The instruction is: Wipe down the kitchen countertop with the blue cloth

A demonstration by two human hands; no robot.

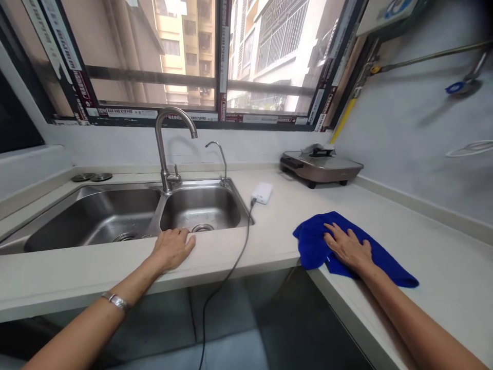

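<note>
A blue cloth (pixel 385 259) lies spread at the inner corner of the white countertop (pixel 435 231). My right hand (pixel 348 248) rests flat on top of it, fingers spread and pressing on the fabric. To the left, my left hand (pixel 173 249) lies palm down on the counter strip in front of the sink, its fingers stretched toward the rim and nothing in it. A metal band (pixel 115 300) circles my left wrist.
Behind my left hand is a steel double sink (pixel 155 213) with a tall faucet (pixel 160 149) and a small tap (pixel 221 154). A white power bank (pixel 262 193) trails a dark cable (pixel 246 241) over the counter edge. An electric pan (pixel 321 165) stands in the back corner.
</note>
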